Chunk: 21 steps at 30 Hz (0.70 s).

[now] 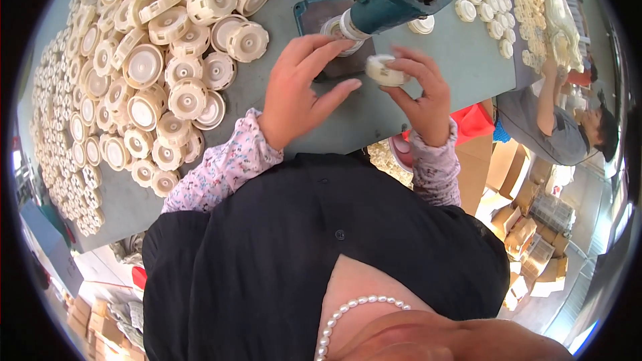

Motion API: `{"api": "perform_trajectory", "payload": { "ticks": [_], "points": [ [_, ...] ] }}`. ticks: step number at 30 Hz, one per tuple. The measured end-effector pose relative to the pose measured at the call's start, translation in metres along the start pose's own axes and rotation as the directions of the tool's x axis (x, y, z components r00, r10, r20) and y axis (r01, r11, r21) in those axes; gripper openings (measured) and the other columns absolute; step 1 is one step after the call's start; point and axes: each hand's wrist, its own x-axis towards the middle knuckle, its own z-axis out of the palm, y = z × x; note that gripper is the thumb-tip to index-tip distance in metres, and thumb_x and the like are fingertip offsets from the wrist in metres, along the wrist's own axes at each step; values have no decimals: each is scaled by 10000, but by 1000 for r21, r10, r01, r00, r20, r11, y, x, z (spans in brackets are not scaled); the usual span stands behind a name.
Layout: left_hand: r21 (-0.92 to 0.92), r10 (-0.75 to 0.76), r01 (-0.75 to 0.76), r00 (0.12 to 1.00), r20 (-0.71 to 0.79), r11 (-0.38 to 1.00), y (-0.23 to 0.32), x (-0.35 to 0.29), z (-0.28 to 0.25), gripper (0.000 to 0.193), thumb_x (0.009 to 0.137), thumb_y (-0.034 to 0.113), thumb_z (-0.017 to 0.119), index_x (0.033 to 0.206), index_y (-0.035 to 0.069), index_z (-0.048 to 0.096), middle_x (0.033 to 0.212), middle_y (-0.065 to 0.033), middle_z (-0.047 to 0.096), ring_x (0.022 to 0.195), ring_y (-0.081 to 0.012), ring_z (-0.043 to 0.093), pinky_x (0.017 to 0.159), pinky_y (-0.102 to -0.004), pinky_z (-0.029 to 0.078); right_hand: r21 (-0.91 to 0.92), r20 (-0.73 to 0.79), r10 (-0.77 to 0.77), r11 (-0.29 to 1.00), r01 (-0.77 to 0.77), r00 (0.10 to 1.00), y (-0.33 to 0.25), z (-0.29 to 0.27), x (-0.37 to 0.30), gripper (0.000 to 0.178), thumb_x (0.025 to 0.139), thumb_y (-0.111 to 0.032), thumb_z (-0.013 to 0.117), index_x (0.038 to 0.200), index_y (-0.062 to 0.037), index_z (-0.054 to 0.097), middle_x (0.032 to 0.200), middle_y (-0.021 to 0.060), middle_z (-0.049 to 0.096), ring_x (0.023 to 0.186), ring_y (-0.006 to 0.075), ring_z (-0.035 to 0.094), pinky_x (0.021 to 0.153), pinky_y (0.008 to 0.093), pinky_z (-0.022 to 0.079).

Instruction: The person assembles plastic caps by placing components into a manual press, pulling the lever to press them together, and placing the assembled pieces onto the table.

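Upper left of frame: a large heap of cream plastic caps [144, 67] covers the grey-green bench [281, 93]. Centre: the left hand [301, 87] is open, fingers spread and curved, holding nothing, its fingertips just beside the nose of the teal press [381, 0]. Right of centre: the right hand [421, 97] pinches a single cream cap [386, 70] between thumb and fingertips, cap tilted, lying just below and right of the press nose; this hand is the nearer to it. Right edge: smaller white caps [495, 13], a seated co-worker [562, 127]. Lower right: brown cardboard cartons [521, 227], a red container [475, 124].
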Motion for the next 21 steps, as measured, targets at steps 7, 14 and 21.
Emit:
{"api": "perform_trajectory", "payload": {
  "ticks": [7, 14, 21],
  "points": [
    [-19, -6, 4, 990, -139, 1000, -12, 27, 9, 720, 704, 320, 936, 1318, 61, 664, 1274, -138, 668, 1204, -363, 611, 1020, -450, 501, -299, -221, -516, 844, 446, 828, 22, 55, 29, 471, 723, -5, 858, 1155, -185, 801, 1208, 95, 645, 1163, 332, 653, 973, 418, 553],
    [7, 58, -57, 996, -61, 998, -60, 36, 22, 740, 639, 344, 968, 1292, 115, 706, 1283, -64, 698, 1332, -358, 569, 1094, -507, 438, -153, -301, -339, 940, 306, 891, 26, 21, 21, 257, 855, 22, 770, 1099, -61, 758, 1214, 136, 682, 1092, 275, 664, 937, 377, 554],
    [59, -23, 30, 992, -122, 998, -60, 28, 36, 721, 624, 344, 976, 1277, 167, 726, 1281, -16, 711, 1428, -319, 484, 1160, -501, 324, -71, -535, -154, 988, 138, 831, -27, -86, 105, 139, 1045, -78, 587, 1070, 25, 677, 1077, 164, 705, 869, 181, 683, 862, 281, 529]
  ]
}}
